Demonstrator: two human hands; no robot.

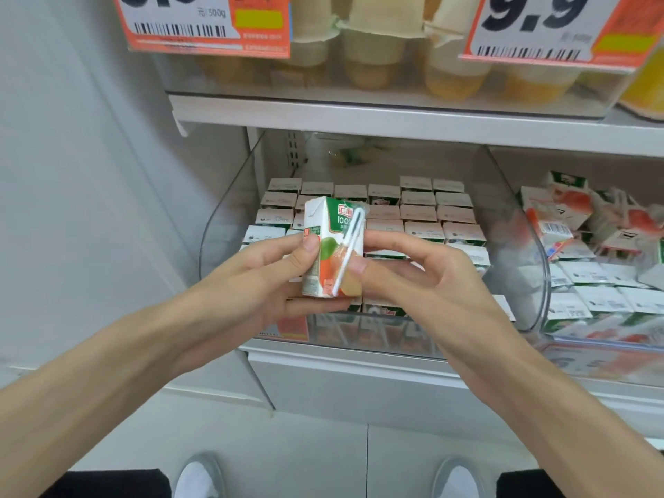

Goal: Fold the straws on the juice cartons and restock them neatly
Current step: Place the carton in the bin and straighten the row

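Observation:
A small green, white and orange juice carton (pixel 325 231) is held upright in front of the shelf. My left hand (pixel 273 278) grips its left side, thumb on the front face. A white wrapped straw (pixel 347 246) lies diagonally across the carton's front, bent over at the top. My right hand (pixel 406 271) holds the carton's right side, with its thumb pressing the lower part of the straw. Behind the carton, rows of the same cartons (pixel 424 217) stand packed in a clear plastic bin (pixel 230 217) on the shelf.
A second clear bin to the right holds jumbled orange-and-white cartons (pixel 575 224). The shelf above carries cups of yellow drink (pixel 373 55) behind orange price tags (pixel 208 23). A white wall panel stands at the left. My shoes (pixel 201 478) show on the tiled floor below.

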